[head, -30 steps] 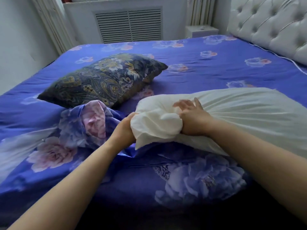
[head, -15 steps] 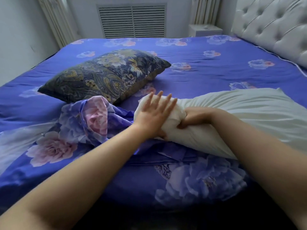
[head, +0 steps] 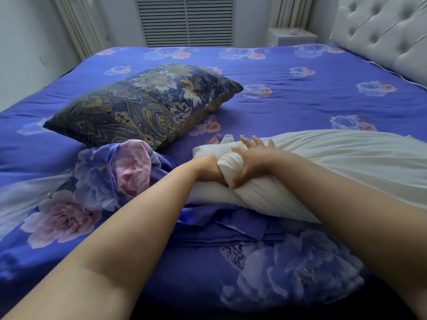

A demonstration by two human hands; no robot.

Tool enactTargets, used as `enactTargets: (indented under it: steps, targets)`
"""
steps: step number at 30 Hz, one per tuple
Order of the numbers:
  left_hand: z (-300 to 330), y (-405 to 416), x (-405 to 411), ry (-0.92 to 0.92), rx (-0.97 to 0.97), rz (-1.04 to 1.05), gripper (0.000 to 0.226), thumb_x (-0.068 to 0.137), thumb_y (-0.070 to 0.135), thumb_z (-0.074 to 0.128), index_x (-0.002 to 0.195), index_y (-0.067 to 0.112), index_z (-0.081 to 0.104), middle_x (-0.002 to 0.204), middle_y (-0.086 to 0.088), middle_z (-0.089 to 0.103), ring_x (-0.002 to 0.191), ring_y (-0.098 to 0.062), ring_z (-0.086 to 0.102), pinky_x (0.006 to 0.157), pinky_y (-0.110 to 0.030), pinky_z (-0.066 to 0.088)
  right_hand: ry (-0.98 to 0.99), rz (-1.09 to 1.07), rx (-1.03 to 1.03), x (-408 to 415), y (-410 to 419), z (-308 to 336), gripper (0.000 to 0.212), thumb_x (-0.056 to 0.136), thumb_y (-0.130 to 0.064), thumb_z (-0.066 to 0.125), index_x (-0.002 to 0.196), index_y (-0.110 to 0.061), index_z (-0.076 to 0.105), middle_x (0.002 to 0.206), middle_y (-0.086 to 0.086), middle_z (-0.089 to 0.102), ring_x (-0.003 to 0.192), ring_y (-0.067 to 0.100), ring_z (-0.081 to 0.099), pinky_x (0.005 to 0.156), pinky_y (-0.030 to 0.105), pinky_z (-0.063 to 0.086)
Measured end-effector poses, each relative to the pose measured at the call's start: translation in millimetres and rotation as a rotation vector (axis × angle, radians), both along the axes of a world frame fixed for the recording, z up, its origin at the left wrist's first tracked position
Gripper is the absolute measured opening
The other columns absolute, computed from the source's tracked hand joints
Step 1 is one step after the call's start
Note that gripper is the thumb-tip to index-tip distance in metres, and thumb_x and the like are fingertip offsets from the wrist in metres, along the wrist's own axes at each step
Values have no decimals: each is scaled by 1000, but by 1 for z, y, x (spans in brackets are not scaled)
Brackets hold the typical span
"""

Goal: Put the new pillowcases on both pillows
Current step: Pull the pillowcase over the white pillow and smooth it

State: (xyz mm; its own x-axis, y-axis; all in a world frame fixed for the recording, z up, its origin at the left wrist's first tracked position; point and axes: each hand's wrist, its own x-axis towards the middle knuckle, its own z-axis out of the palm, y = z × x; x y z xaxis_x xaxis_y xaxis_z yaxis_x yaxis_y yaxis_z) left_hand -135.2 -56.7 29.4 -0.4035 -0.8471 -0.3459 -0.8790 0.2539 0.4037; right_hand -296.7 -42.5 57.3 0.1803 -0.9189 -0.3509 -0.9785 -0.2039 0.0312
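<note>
2 hands [head: 231,167] on white pillow [head: 323,172] end: L prob. grips bunch, R thumb clamps, fingers straight.

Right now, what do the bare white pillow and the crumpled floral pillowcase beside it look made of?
White pillow: matte woven cloth, likely cotton; it bunches into soft creases.
Floral pillowcase: smooth, slightly glossy fabric, perhaps satin or polyester; its folds catch light.

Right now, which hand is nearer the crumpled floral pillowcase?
Left. The left hand grips the white pillow's bunched end, just right of the crumpled floral pillowcase. The right hand grips the same end, farther away.
</note>
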Motion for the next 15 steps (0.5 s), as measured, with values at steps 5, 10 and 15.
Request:
enactTargets:
  steps: [5, 10, 15]
  targets:
    - [1, -16, -10, -12, -30, -45, 79, 70, 45, 68, 140, 27, 37, 131, 7, 47, 120, -13, 43, 96, -28, 37, -85, -136, 303, -11, -39, 10, 138, 51, -71, 76, 149, -30, -11, 159, -4, 5, 145, 21, 12, 117, 44, 15]
    - [12, -21, -15, -80, -261, -70, 78, 61, 57, 73, 126, 26, 46, 126, -1, 48, 122, -23, 42, 100, -40, 41, -88, -147, 343, -25, -54, 12, 95, 37, -76, 76, 116, -25, 60, 111, -8, 65, 99, 15, 62, 97, 38, 46]
    - [2, -43, -17, -37, -51, -86, 101, 45, 64, 75, 133, 38, 33, 143, 8, 27, 134, -20, 29, 106, -44, 32, -165, -179, 337, -37, -49, 7, 68, 51, -66, 79, 102, -23, 67, 96, -6, 70, 89, 15, 67, 91, 37, 51]
